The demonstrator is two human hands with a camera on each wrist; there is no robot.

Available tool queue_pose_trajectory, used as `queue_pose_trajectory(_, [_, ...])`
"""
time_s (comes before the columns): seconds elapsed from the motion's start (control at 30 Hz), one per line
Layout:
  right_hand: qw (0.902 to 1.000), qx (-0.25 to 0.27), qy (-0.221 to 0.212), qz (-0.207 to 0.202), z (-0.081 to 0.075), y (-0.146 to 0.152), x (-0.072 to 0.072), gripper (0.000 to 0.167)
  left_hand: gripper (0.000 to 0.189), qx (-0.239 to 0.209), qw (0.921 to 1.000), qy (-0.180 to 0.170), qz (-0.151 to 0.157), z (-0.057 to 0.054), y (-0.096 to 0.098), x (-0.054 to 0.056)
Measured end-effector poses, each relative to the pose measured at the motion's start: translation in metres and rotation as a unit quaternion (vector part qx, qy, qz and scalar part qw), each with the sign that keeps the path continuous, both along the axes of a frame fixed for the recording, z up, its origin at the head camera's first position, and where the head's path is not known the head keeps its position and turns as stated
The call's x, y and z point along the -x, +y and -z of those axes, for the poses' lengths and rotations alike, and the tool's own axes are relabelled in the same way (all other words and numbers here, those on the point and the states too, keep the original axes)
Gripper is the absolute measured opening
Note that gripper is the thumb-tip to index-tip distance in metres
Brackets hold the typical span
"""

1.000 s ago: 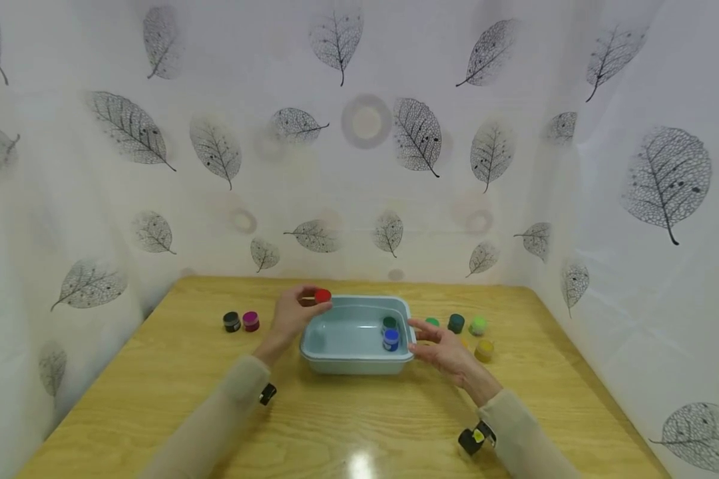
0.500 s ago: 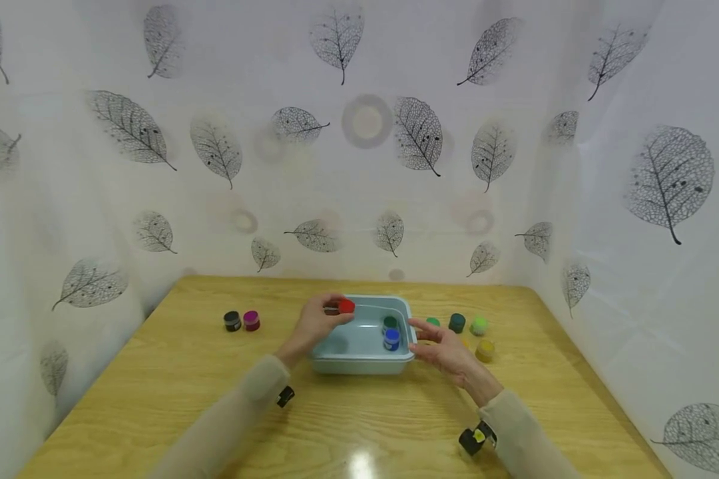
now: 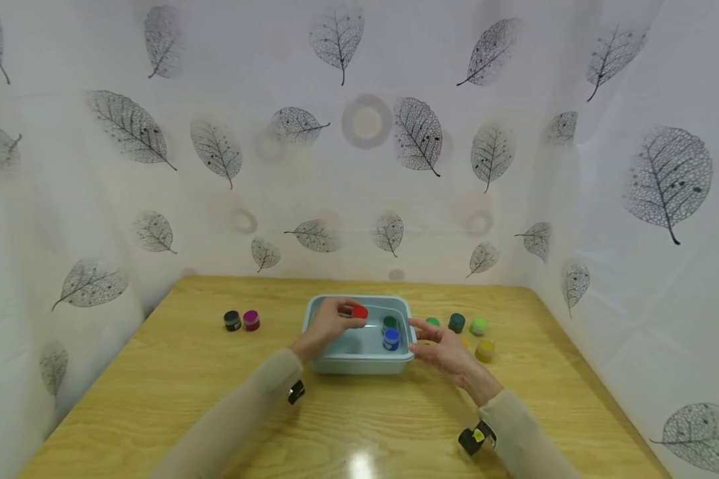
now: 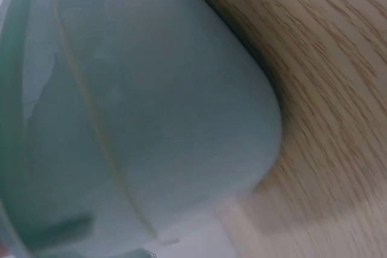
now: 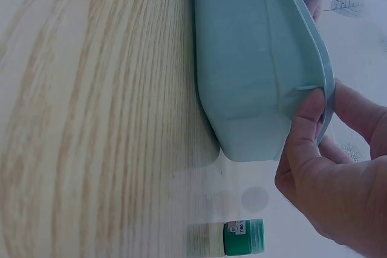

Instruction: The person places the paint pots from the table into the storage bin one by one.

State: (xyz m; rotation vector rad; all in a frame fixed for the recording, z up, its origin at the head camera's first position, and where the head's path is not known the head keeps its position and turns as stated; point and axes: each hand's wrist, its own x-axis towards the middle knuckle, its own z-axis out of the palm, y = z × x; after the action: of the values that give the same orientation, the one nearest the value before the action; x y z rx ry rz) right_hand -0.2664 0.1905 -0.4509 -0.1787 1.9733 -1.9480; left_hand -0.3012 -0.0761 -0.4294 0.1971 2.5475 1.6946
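Note:
My left hand (image 3: pixel 331 324) pinches a small paint jar with a red lid (image 3: pixel 360 312) and holds it over the inside of a pale blue plastic basin (image 3: pixel 359 366). Inside that basin, toward its right end, stand a blue paint jar (image 3: pixel 391 340) and a dark green one (image 3: pixel 389 323). With thumb and fingers on either side of the rim, my right hand (image 5: pixel 341 179) grips the basin's right end. The left wrist view is filled by the basin's outer wall (image 4: pixel 181 101), and the red jar is hidden there.
A black jar (image 3: pixel 232 321) and a magenta jar (image 3: pixel 251 320) stand left of the basin. Right of it, partly behind my right hand, are several more, among them dark teal (image 3: pixel 457 323), light green (image 3: pixel 479 325) and yellow (image 3: pixel 484 350). A leaf-print curtain (image 3: pixel 365 199) surrounds the wooden table (image 3: pixel 359 412).
My left hand has carried the red-lidded jar rightward, from the basin's left rim to over its middle. The right hand has stayed on the rim.

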Motion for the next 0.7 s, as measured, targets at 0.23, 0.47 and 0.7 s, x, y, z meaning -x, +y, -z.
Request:
queue_pose_trajectory(0.23, [1.0, 0.003, 0.005, -0.006, -0.001, 0.001, 0.001, 0.067, 0.034, -0.047, 0.998, -0.039, 0.016, 0.002, 0.008, 0.005])
queue_pose_trajectory(0.47, [0.9999, 0.01, -0.004, -0.002, 0.001, 0.0, 0.001, 0.068, 0.034, -0.058, 0.9966, -0.053, 0.022, 0.012, 0.017, 0.014])
queue_pose_trajectory(0.7, [1.0, 0.003, -0.003, -0.002, 0.001, 0.0, 0.002, 0.067, 0.035, -0.028, 0.9975, -0.063, -0.015, 0.011, 0.027, 0.017])
